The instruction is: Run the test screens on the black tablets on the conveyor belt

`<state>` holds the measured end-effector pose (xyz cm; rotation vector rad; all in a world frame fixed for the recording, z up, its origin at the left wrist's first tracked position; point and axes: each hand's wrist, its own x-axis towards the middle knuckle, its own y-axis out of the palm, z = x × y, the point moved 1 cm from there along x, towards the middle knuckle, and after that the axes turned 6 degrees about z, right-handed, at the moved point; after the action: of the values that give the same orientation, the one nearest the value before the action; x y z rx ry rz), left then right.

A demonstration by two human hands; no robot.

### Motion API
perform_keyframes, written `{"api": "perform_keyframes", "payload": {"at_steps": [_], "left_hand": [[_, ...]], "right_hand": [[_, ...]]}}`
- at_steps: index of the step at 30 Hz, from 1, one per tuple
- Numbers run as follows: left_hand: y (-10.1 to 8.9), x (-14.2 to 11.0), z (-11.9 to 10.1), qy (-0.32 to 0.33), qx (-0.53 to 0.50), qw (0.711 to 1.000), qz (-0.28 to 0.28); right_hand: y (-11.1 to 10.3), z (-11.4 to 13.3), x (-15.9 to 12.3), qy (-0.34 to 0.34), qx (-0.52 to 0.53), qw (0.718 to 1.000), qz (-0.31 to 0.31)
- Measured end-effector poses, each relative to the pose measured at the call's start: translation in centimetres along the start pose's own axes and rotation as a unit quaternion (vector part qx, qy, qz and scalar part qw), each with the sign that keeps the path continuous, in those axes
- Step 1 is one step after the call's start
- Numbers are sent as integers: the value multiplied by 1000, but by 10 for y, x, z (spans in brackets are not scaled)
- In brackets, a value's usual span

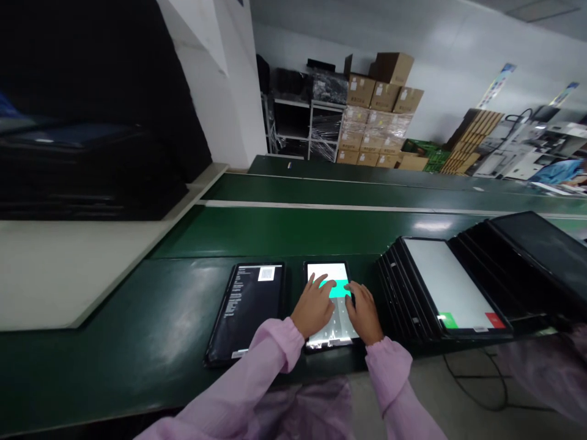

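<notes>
A lit tablet [331, 333] lies flat on the green bench, its screen white at the top, with a turquoise band and a keypad of digits below. My left hand [315, 307] is over its left side, fingers spread above the screen and holding nothing. My right hand [364, 311] reaches in from the right edge, thumb and fingers apart, fingertips near the turquoise band. Whether any fingertip touches the glass I cannot tell. Left of it lies a larger tablet [247, 318] with a dark screen, small white text and a white square code.
A leaning stack of tablets stands at the right; its top one [452, 284] shows a white screen with green and red corners. More dark tablets [541, 256] lie beyond. Behind the green belt [293, 229] are stacked cartons [371, 131]. A white ledge [68, 269] borders the left.
</notes>
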<state>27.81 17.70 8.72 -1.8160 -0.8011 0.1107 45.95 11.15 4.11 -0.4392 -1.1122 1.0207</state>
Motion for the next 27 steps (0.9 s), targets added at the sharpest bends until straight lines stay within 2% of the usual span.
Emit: {"api": "perform_keyframes", "payload": {"at_steps": [4,6,10,14,16,21,24,27], "left_hand": [[-21,-30,7,-47,-14,998,-38],[-27,-45,12,-65,-24,997,-44],[-27,-64,17,-82,-30,995,-48],[-19,-66,16,-70,-37,996,-43],[-14,-64,14,-56,-39,997,-35],[-5,-62,11,-41,-33,999,2],[-11,-71,13,-54,-44,997,-20],[-26,-89,24,-87,-50,992,-73]], "right_hand": [[-8,6,-8,36,33,999,-22],[-10,13,-13,41,52,998,-14],[-3,40,-19,16,84,995,52],[8,59,-20,-22,73,991,109],[8,55,-17,-17,64,993,98],[0,21,-4,49,22,998,25],[3,12,1,43,15,998,40],[8,13,0,16,21,998,58]]}}
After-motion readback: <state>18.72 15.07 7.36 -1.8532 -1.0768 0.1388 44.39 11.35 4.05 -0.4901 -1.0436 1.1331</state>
